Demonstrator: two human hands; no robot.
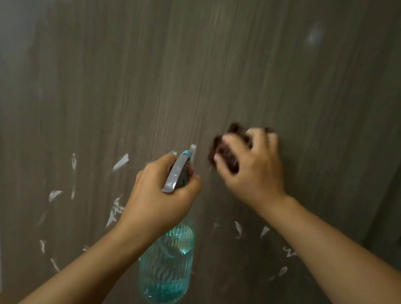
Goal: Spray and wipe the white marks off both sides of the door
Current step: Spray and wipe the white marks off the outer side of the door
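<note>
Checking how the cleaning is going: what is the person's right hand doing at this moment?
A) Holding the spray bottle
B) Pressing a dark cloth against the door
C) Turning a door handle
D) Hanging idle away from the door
B: the right hand grips a dark brown cloth against the door, while the left hand holds the spray bottle.

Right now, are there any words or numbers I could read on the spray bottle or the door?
None: no words or numbers show on the spray bottle.
None on the door either, only white marks.
The cloth is too blurred to tell.
</note>
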